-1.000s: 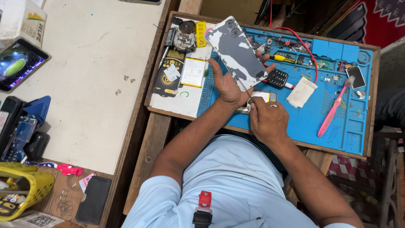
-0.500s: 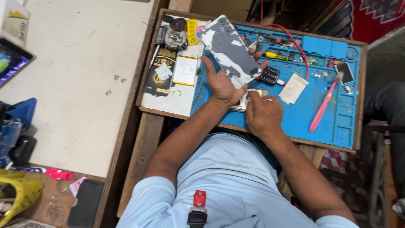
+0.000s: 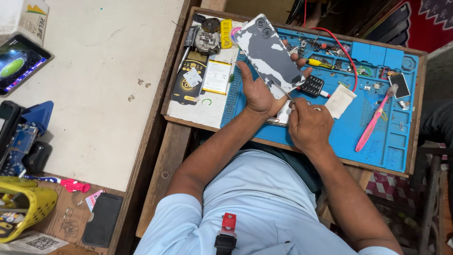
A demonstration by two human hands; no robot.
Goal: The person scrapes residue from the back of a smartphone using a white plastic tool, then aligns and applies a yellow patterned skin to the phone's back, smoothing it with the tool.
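Bright, even daylight fills the view; soft shadows sit under the hands. The white tabletop (image 3: pixel 104 71) looks slightly washed out, corners bend outward, and focus is sharp throughout

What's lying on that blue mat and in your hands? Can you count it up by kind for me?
Phone with grey-and-white patterned back, in the left hand: 1
Thin metal tool, in the right hand: 1
Pink toothbrush: 1
Small black keypad: 1
Yellow-handled screwdriver: 1
White cloth piece: 1
Small dark phone: 1
Total: 7
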